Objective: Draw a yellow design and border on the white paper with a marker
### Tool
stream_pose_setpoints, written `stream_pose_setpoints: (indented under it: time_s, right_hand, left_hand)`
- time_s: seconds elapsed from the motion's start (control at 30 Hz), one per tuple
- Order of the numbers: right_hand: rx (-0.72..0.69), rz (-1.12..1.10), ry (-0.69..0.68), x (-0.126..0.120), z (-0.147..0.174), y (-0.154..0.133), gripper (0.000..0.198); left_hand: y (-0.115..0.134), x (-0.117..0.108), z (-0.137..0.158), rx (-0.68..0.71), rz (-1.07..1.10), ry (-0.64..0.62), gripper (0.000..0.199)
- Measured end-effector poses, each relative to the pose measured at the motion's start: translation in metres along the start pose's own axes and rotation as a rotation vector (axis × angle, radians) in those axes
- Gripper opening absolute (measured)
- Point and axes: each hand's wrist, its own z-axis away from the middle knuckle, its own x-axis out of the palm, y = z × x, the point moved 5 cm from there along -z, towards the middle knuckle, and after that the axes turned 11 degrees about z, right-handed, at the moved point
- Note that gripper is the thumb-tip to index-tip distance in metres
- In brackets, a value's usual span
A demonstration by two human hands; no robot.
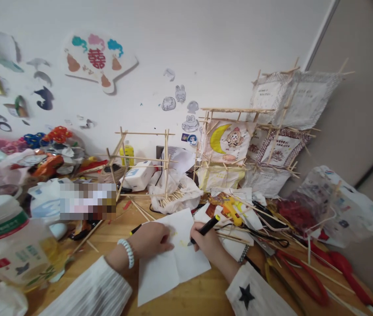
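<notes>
Apparently mid-drawing: white paper (163, 276) lies at six o'clock, bearing yellow marks (183, 242). At its two o'clock the right hand (202, 239) grips a black marker (210, 224); at ten the left hand (152, 240) rests curled, any hold hidden. Another stroke would want steady paper. Beyond, at eleven, stands a stick frame (143, 133).

The left hand (155, 240) lies palm down, loosely curled; the right hand (203, 237), near but apart from it, is closed in a pinch. Behind them, both forearms (227, 267) slant inward.
</notes>
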Motion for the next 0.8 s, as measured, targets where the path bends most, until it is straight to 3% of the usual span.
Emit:
stream_pose_setpoints:
  time_s: [0.8]
  right_hand:
    - [-0.008,-0.023,0.0,-0.003,0.0,-0.012,0.02]
  left_hand:
    - [0.001,-0.002,-0.002,-0.042,0.015,-0.048,0.03]
